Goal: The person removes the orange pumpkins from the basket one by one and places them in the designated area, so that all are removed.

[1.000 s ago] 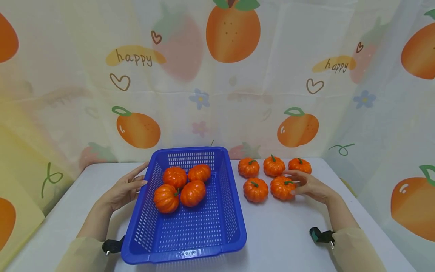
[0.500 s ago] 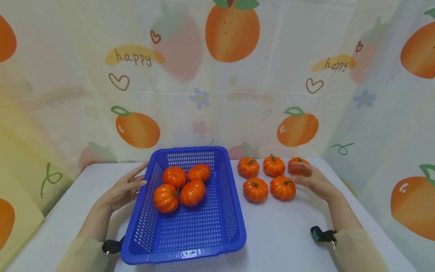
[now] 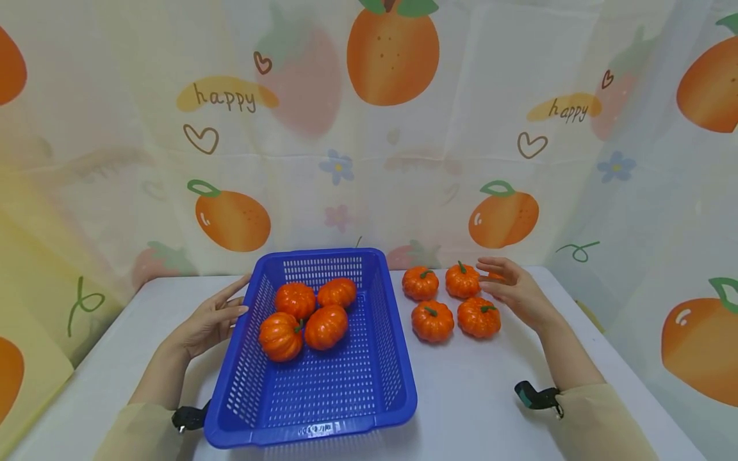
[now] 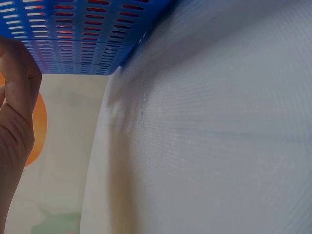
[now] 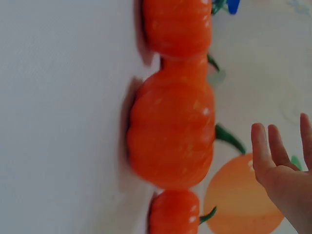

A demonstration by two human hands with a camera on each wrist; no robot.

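Note:
My left hand (image 3: 210, 323) lies along the left side of a blue plastic basket (image 3: 406, 378), fingers extended against its wall; the left wrist view shows the hand (image 4: 17, 92) beside the slotted side. Several small orange pumpkins (image 3: 280, 337) sit in the basket's left and far part. To the right, more glossy pumpkins with green stems stand in two rows on the table. My right hand (image 3: 516, 291), fingers spread and loosely bent, is over the far-right pumpkin and hides most of it. Its fingertips reach beside the far middle pumpkin (image 3: 462, 282). In the right wrist view the fingers are extended above the row, holding nothing.
On the white table (image 3: 461, 397), the near row holds a left pumpkin (image 3: 432, 322) and a right pumpkin (image 3: 480, 318). Another pumpkin (image 3: 420, 283) stands at the far left, close to the basket's rim. A fruit-printed curtain (image 3: 403, 179) hangs behind the table.
My right hand has left the near-right pumpkin and moved away from me, up over the far-right one. The left hand, basket and pumpkins stay as they were.

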